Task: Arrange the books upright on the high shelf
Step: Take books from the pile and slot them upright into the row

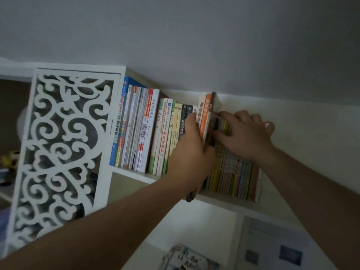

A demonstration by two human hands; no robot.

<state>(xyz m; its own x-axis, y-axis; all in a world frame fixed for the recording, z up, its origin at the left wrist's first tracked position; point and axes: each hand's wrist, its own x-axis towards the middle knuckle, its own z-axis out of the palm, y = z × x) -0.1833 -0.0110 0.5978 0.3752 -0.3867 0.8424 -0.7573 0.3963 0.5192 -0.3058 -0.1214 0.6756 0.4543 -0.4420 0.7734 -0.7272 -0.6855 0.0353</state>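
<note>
A row of books stands upright on the white high shelf [134,173]. My left hand [191,152] grips a few taller books [206,115] in the middle of the row, among them one with an orange spine and a dark brown one; their lower ends stick out past the shelf's front edge. My right hand [246,133] lies on top of a set of thin colourful books [233,176] to the right, fingers spread, pressing them sideways away from the held books. Larger books [140,129] fill the left end.
A white carved fretwork panel [64,145] closes the shelf's left side. The wall and ceiling run close above the books. Below the shelf lie a book with brush lettering [190,259] and a poster [276,248] on the wall.
</note>
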